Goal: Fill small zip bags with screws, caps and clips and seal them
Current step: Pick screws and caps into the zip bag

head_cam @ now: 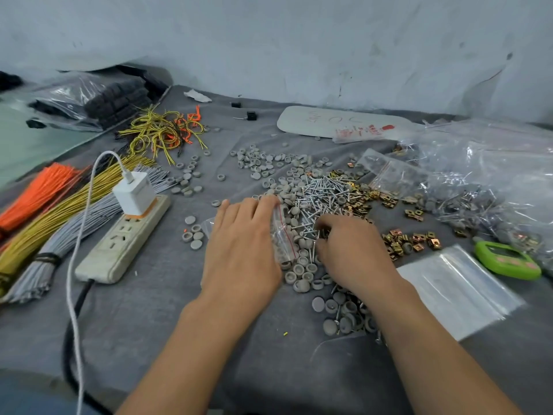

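My left hand (242,250) holds a small clear zip bag (282,235) with a red seal line, which has a few grey caps inside. My right hand (350,250) rests in the heap with its fingers curled, pinching at screws. A pile of silver screws (323,196) lies just beyond both hands. Grey round caps (302,271) are scattered between and around the hands. Brass-coloured clips (401,239) lie to the right of my right hand. A stack of empty zip bags (457,292) sits at the near right.
A white power strip (119,244) with a charger (134,193) and cable lies to the left. Bundles of orange, yellow and grey wires (54,217) lie at far left. Filled bags (484,187) are heaped at right, next to a green timer (508,260). The grey cloth (149,324) covers the table.
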{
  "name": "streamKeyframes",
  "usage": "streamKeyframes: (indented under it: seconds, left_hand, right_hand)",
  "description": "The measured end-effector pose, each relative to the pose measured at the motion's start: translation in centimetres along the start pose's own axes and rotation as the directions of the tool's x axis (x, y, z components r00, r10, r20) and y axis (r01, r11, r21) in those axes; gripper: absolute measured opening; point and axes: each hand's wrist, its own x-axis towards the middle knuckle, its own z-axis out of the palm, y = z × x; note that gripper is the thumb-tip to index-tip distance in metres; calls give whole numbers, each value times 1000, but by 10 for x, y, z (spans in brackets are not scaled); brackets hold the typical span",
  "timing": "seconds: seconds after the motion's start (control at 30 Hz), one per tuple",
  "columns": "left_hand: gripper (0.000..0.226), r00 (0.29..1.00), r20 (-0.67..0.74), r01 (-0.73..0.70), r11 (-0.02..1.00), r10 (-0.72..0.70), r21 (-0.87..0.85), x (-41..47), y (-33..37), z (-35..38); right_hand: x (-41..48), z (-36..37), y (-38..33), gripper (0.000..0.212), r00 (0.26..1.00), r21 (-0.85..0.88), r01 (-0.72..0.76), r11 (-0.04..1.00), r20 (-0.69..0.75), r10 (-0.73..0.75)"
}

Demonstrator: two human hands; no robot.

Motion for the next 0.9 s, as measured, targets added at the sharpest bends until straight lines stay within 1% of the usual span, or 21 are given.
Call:
streamKeyframes:
  seconds: [0.13,0.3,0.43,0.53,0.63,0.7,0.8,0.87,0.9]
  left_hand:
    - [75,1000,12,7,1000,-7,3,-2,3,2]
    - [79,1000,0,3,1000,-3,-10,-1,9,2]
    - [80,998,-11,-63,997,63,-39,1,14,3]
    - [78,997,-14,-70,997,70,-44,2,19,7]
    - [70,998,-20,-61,997,60,-41,3,20,10]
    - [67,999,-22,-48,998,47,-38,3,19,11]
    - [64,999,-32,-27,999,25,-42,3,20,12]
    - [67,1000,-25,-17,998,16,-56,3,21,12]
    - [67,1000,-21,-13,998,11,-69,3,22,11]
  right_hand:
    - [-4,0,-1,17,999,-12,-9,1000,-53,8]
    - [-7,-2,2,18,994,47,9,999,-109,-3]
    - [-10,-1,5,23,989,168,-11,986,-144,36]
    - [-12,-5,8,26,988,294,-20,956,-140,64]
    - [-15,-6,12,32,984,307,-2,952,-171,57]
    - [-17,-5,17,29,971,325,9,946,-227,69]
    - [-18,-8,22,21,944,459,42,887,-309,116]
    - [-19,-11,23,18,928,606,63,793,-328,176]
    - [-19,-13,22,16,931,678,68,732,-306,197]
